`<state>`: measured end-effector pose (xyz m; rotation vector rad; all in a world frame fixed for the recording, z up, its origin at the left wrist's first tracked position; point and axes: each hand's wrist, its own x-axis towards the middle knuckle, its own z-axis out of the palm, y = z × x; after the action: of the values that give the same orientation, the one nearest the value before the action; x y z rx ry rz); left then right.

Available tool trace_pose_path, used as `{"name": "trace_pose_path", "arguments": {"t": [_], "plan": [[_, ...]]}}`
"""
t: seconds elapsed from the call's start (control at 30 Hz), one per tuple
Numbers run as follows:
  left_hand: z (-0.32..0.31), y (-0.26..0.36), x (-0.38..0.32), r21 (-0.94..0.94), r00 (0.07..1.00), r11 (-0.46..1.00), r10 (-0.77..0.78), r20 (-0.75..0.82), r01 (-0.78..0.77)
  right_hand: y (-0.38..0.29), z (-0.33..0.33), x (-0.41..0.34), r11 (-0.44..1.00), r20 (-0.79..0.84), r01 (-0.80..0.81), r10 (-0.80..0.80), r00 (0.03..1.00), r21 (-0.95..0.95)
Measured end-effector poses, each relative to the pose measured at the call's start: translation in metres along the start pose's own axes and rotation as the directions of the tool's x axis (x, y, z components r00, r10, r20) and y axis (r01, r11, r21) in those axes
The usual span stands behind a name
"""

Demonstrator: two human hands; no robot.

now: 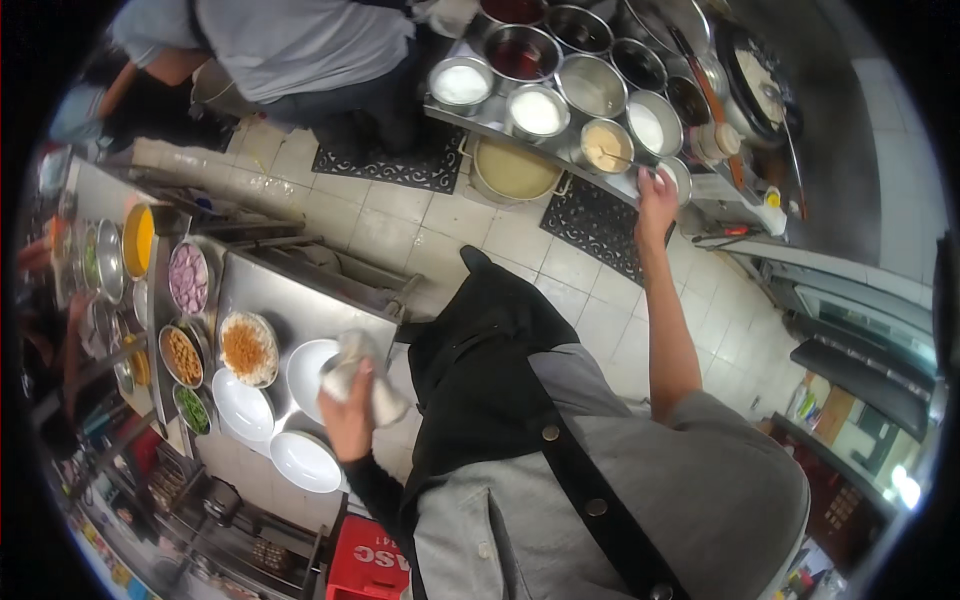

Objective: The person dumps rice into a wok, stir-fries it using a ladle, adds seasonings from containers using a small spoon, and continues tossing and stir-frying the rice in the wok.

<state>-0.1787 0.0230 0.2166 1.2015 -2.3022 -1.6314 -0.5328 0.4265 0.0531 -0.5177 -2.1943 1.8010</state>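
Observation:
My left hand [351, 416] grips a crumpled off-white cloth [366, 379] over the right edge of a white oval dish [306, 375] on the steel counter. My right hand [657, 204] reaches out to the metal containers on the far counter. Its fingertips are beside a metal pot of white contents [679, 180], partly hidden by the hand. A thin spoon [624, 159] slants from a pot of tan powder [606, 142] towards these fingers; whether they hold it is unclear. Two more white dishes [244, 405] lie on the left counter.
Bowls of rice with brown topping [247, 349], chopped purple onion [188, 277] and chopped greens [193, 409] stand at left. A large pot [517, 169] sits below the far counter. A wok [757, 82] is at upper right. Another person [307, 52] stands upper left. Rubber mats [397, 161] cover parts of the floor.

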Motion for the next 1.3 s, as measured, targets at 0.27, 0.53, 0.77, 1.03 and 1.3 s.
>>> {"name": "trace_pose_path", "arguments": {"t": [0.27,0.53,0.77,1.03,1.3], "plan": [[0.145,-0.085,0.059,0.275,0.978,0.961,-0.026,0.209,-0.033,-0.036,0.016,0.005,0.799,0.128,0.322,-0.3,0.946,-0.508],[0.168,-0.166,0.09,0.461,0.971,0.888,-0.119,0.209,0.009,0.021,-0.011,0.055,0.991,0.082,0.082,-0.074,0.994,-0.105],[0.173,-0.237,0.084,0.56,0.937,0.802,-0.329,0.121,0.209,0.011,0.004,0.062,0.886,0.301,0.291,-0.185,0.935,-0.36],[0.163,-0.318,0.078,0.473,0.906,0.8,-0.423,0.006,0.37,0.018,-0.002,0.056,0.996,0.081,-0.062,0.057,0.995,0.062],[0.148,-0.369,0.078,0.621,0.885,0.707,-0.464,0.046,0.339,0.024,0.006,0.057,0.973,0.066,-0.139,0.129,0.989,0.182]]}}
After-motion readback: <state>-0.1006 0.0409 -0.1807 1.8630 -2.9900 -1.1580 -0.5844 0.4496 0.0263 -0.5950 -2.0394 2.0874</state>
